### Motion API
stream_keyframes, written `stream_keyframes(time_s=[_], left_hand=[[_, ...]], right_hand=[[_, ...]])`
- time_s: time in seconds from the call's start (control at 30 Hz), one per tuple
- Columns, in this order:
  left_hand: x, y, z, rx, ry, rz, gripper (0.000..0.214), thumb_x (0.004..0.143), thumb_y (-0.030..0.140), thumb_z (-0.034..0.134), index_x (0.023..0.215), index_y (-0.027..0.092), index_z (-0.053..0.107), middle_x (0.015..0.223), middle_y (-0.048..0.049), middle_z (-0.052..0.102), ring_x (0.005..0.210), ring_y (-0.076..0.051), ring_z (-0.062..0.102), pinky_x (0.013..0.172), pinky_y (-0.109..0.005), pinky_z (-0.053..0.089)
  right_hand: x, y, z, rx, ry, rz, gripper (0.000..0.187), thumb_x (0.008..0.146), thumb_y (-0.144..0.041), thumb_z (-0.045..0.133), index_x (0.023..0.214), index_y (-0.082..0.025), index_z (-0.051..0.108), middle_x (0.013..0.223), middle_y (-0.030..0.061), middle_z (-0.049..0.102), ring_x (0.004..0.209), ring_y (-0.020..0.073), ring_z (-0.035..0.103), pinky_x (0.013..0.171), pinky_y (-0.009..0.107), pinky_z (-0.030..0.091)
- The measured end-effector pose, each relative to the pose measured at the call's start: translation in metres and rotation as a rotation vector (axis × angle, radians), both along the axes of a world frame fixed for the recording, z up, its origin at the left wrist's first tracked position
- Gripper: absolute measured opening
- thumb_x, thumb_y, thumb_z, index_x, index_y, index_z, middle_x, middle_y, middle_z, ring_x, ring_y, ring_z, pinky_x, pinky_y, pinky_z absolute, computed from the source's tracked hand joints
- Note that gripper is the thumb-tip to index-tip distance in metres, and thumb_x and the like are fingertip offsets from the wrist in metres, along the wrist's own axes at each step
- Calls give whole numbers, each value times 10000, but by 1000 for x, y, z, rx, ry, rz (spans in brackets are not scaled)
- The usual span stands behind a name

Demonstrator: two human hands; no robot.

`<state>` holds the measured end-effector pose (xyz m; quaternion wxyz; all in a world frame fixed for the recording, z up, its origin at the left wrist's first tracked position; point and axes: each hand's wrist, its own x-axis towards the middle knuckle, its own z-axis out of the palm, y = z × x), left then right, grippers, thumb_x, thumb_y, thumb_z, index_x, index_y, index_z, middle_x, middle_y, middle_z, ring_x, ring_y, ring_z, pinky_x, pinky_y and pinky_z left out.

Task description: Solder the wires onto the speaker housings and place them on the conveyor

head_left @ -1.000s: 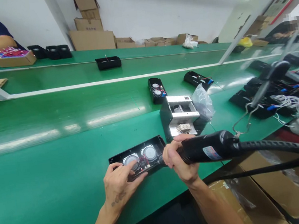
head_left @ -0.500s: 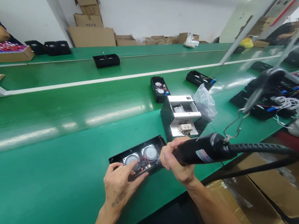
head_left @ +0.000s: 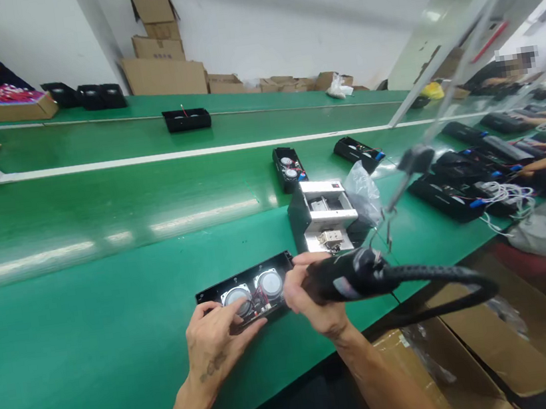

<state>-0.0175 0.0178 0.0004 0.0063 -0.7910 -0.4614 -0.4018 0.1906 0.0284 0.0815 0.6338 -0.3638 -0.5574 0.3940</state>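
Case (head_left: 243, 280) lies open near the tabletop's (head_left: 119, 332) near edge. Both speakers (head_left: 270, 284) sit inside; fastened or not, can't tell. Your left hand (head_left: 211, 341): fingers hold its near wall. Your right hand (head_left: 316, 301): fingers wrap driver (head_left: 350, 276).

Hands (head_left: 215, 339) and forearms (head_left: 370, 369) are bare, with a dark tattoo-like marking (head_left: 213, 367) near the left wrist (head_left: 201, 377).

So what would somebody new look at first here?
Probably the black tool with its thick cord, gripped in the right hand. Left of it, the left hand holds an open black case with two round speakers. A silver machine stands farther back, by a plastic bag.
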Motion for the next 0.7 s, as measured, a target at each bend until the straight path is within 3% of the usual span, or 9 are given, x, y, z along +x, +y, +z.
stream_keyframes(time_s=[0.17,0.23,0.3,0.4,0.5,0.6,0.7], left_hand=[[-2,3,-3,18,11,9,390,881,504,765,1127,214,679,656,62,685,613,-151,655,775,-347,506],[-2,3,-3,20,10,15,394,884,511,759,1131,214,680,661,57,690,617,-156,654,763,-347,507],[-2,3,-2,21,11,22,389,890,519,749,1124,215,684,662,52,692,619,-160,654,752,-347,508],[-1,3,-2,14,16,18,376,897,516,741,1117,216,687,658,49,688,621,-163,654,746,-349,509],[-1,2,-2,6,15,15,400,898,518,739,1146,210,679,656,50,684,619,-161,651,746,-349,513],[1,2,-2,-6,3,29,446,903,547,722,1174,198,668,652,51,683,620,-161,653,748,-348,517],[3,2,0,-17,-13,35,496,886,567,732,1189,180,665,640,51,678,622,-166,657,749,-348,515]], right_hand=[[48,39,42,228,88,-523,377,876,-236,705,1209,-246,528,529,-135,506,416,101,480,495,273,455],[69,58,43,247,-3,-670,316,852,-266,729,1118,-214,567,529,-124,542,412,104,490,506,288,461],[83,72,35,211,-91,-713,266,845,-311,736,1029,-201,577,521,-114,554,407,110,498,512,300,467],[91,77,23,124,-147,-662,262,824,-331,762,951,-201,573,519,-104,554,413,110,505,504,296,467],[83,65,23,24,-110,-492,284,801,-286,801,979,-202,597,543,-103,553,411,101,497,458,270,428],[59,43,32,-3,27,-250,297,849,-225,763,1082,-235,578,533,-126,505,396,92,464,435,252,408],[22,19,40,68,173,-66,275,920,-200,677,1141,-276,532,552,-134,462,389,77,419,422,233,401]])
